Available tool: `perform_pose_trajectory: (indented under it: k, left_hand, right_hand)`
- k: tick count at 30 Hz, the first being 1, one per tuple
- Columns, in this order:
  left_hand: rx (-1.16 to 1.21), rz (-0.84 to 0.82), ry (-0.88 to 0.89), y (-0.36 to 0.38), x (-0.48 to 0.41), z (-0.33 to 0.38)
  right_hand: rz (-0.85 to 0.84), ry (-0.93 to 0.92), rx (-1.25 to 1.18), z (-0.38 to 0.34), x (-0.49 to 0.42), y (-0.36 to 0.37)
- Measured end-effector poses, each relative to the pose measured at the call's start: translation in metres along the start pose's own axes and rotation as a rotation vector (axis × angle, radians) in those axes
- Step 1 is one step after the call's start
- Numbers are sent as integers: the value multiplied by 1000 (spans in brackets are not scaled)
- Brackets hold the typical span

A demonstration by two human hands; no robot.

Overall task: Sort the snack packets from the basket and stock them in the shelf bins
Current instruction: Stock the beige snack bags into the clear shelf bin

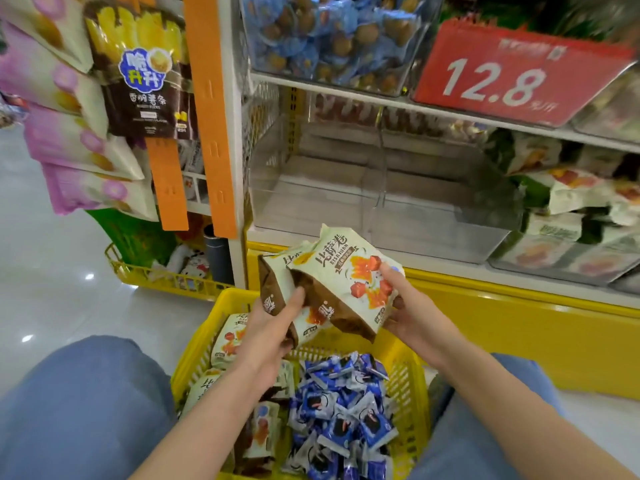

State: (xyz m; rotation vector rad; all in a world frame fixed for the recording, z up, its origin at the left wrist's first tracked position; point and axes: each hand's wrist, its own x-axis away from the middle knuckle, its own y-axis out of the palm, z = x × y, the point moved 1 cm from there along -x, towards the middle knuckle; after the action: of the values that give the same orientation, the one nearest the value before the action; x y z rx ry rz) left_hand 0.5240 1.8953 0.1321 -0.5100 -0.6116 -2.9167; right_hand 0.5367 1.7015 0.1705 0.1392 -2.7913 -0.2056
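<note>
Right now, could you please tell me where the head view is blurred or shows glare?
Head view: the upper right smears, softening the red price sign; the held packets read sharp; white glare spots dot the floor; the shelf rail bows from the wide-angle lens.

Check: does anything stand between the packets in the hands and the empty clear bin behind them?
Nothing visible does. The left hand and right hand hold the packets right before the bin, with only its own clear front wall to pass over.
</note>
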Motion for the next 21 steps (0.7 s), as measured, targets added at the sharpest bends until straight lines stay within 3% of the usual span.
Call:
perform_pose_trajectory:
  k: [4, 8, 12, 17, 21]
  left_hand:
    - [-128, -70, 66, 11, -8, 28]
    - [-211, -116, 109, 24, -23, 51]
    - [-284, -160, 137, 43, -41, 61]
    - [-367, -223, 209, 65, -68, 72]
    - [-355, -214, 281, 78, -92, 84]
  right_hand:
    - [-40, 23, 86, -31, -2, -17]
    - [-114, 3, 393, -57, -1, -27]
    - [-72, -22, 567, -74, -7, -31]
    - [-25, 54, 442, -87, -19, -44]
    - [142, 15, 162, -108, -42, -66]
